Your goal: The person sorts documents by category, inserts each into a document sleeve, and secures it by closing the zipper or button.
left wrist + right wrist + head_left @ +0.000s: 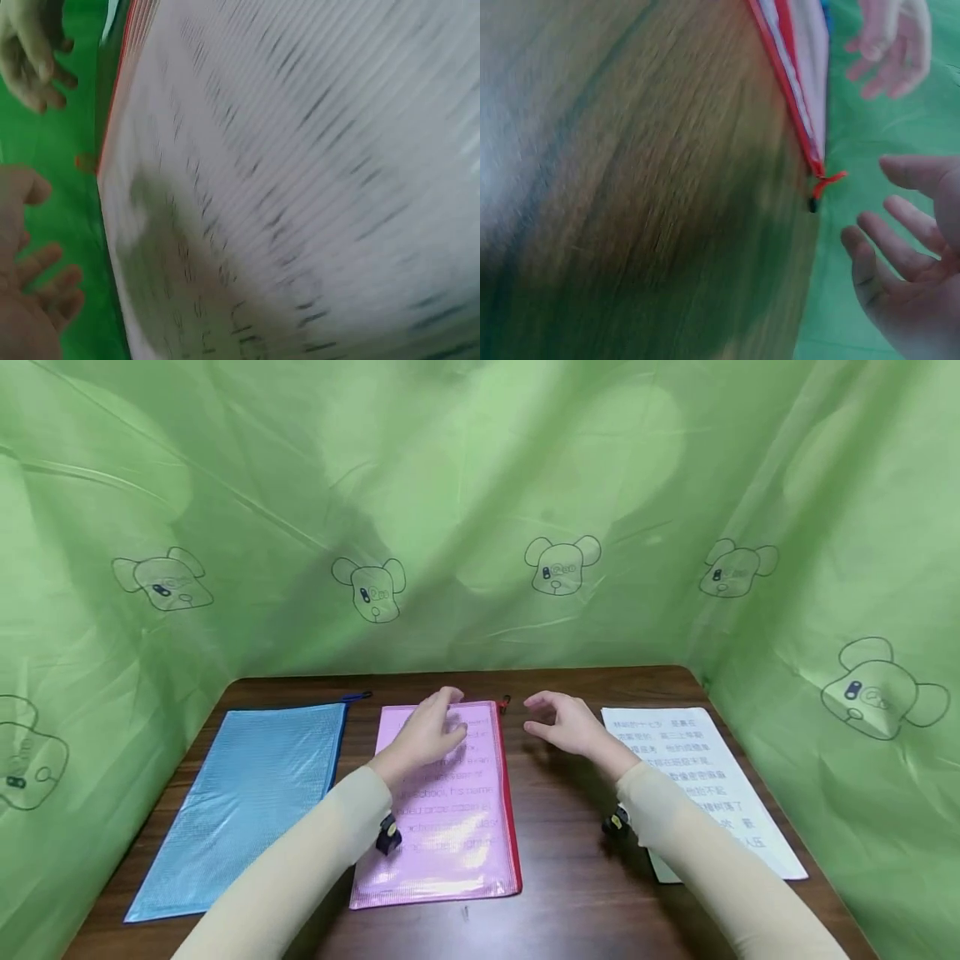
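Note:
A pink zip document pouch [442, 872] with a red zipper edge [510, 827] lies flat in the middle of the table. Printed text on a sheet shows through it. Over its upper part hovers my left hand [426, 733], fingers loosely bent and holding nothing. To the right of the pouch's red zipper pull [829, 181], my right hand [911, 262] hangs above the wood, thumb and fingers apart. The two hands face each other with a gap between them. In the left wrist view, ribbed plastic of the pouch [315, 150] fills most of the picture.
On the left lies a blue zip pouch [247, 793] with a dark blue pull. A stack of printed white sheets [697, 752] lies at the right, partly behind my right sleeve [705, 852]. Green curtain [465, 510] with bear drawings surrounds the dark wooden table [570, 893].

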### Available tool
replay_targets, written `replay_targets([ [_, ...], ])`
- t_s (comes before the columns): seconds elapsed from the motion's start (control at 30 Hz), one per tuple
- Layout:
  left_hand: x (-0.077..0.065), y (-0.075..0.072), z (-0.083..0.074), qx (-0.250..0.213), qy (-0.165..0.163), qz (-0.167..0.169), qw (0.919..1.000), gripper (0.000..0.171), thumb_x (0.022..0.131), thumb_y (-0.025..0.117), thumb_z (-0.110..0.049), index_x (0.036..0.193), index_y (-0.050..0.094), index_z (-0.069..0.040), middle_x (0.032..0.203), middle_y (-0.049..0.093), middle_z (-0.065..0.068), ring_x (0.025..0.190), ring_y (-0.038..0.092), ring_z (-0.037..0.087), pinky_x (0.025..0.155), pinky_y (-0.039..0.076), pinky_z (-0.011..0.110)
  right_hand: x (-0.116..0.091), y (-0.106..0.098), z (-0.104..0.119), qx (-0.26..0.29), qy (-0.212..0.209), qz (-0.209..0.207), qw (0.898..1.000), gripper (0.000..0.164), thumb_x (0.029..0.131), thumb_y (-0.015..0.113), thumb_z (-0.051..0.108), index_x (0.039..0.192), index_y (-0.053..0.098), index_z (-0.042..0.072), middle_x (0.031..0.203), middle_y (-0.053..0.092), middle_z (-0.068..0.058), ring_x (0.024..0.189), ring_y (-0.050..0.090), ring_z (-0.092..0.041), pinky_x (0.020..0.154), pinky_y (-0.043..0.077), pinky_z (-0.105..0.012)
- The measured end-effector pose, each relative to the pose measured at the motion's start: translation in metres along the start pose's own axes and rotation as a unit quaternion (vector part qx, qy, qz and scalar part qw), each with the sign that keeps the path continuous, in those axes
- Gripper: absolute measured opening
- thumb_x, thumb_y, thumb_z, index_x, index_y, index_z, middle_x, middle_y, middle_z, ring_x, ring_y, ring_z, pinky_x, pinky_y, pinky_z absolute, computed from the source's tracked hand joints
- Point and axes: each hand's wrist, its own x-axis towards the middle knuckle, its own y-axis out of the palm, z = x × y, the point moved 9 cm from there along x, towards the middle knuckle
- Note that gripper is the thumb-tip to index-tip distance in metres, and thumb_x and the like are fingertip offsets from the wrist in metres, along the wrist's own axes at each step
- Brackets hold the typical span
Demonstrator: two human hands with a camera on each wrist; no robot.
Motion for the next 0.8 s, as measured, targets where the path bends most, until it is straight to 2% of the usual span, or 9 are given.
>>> replay_targets([
  [0.13, 0.016, 0.005, 0.012, 0.004, 0.016, 0.018, 0.9997, 0.063, 0.101, 0.074, -0.025, 0.155, 0.048, -0.007, 0.155, 0.059, 0.013, 0.144, 0.054, 0.037, 0.124, 0.037, 0.056, 0.008, 0.007, -0.005, -0.013, -0.005, 0.003, 1.0, 0.048, 0.101, 0.078, 0.026, 0.142, 0.067, 0.003, 0.141, 0.07, -0.015, 0.124, 0.067, -0.038, 0.108, 0.053, -0.055],
  [0.3, 0.027, 0.007, 0.024, 0.017, 0.006, 0.032, 0.9993, 0.063, 0.1, 0.072, -0.027, 0.156, 0.048, -0.008, 0.158, 0.057, 0.011, 0.148, 0.051, 0.034, 0.126, 0.033, 0.055, 0.022, 0.018, -0.006, -0.016, -0.02, 0.006, 1.0, 0.054, 0.101, 0.078, 0.029, 0.147, 0.064, 0.003, 0.147, 0.065, -0.018, 0.131, 0.064, -0.039, 0.113, 0.05, -0.055],
  [0.37, 0.034, 0.01, 0.023, 0.022, 0.004, 0.035, 0.9991, 0.062, 0.1, 0.072, -0.025, 0.155, 0.048, -0.008, 0.157, 0.058, 0.012, 0.148, 0.051, 0.035, 0.126, 0.032, 0.053, 0.025, 0.02, -0.011, -0.018, -0.022, 0.005, 1.0, 0.056, 0.1, 0.08, 0.028, 0.147, 0.063, 0.003, 0.148, 0.065, -0.018, 0.137, 0.061, -0.038, 0.116, 0.048, -0.054],
  [0.53, 0.045, 0.017, 0.024, 0.041, -0.01, 0.042, 0.9982, 0.063, 0.099, 0.072, -0.026, 0.155, 0.047, -0.009, 0.156, 0.058, 0.012, 0.149, 0.05, 0.035, 0.128, 0.03, 0.051, 0.037, 0.029, -0.022, -0.028, -0.032, 0.013, 0.999, 0.058, 0.1, 0.081, 0.027, 0.149, 0.062, 0.002, 0.15, 0.062, -0.018, 0.138, 0.06, -0.038, 0.118, 0.045, -0.054],
  [0.8, 0.05, 0.03, 0.025, 0.041, -0.022, 0.059, 0.9972, 0.069, 0.099, 0.073, -0.034, 0.158, 0.046, -0.011, 0.158, 0.057, 0.011, 0.15, 0.049, 0.034, 0.13, 0.028, 0.051, 0.047, 0.044, -0.024, -0.047, -0.04, 0.036, 0.997, 0.067, 0.098, 0.081, 0.03, 0.153, 0.057, -0.002, 0.149, 0.062, -0.021, 0.135, 0.06, -0.039, 0.119, 0.043, -0.054],
])
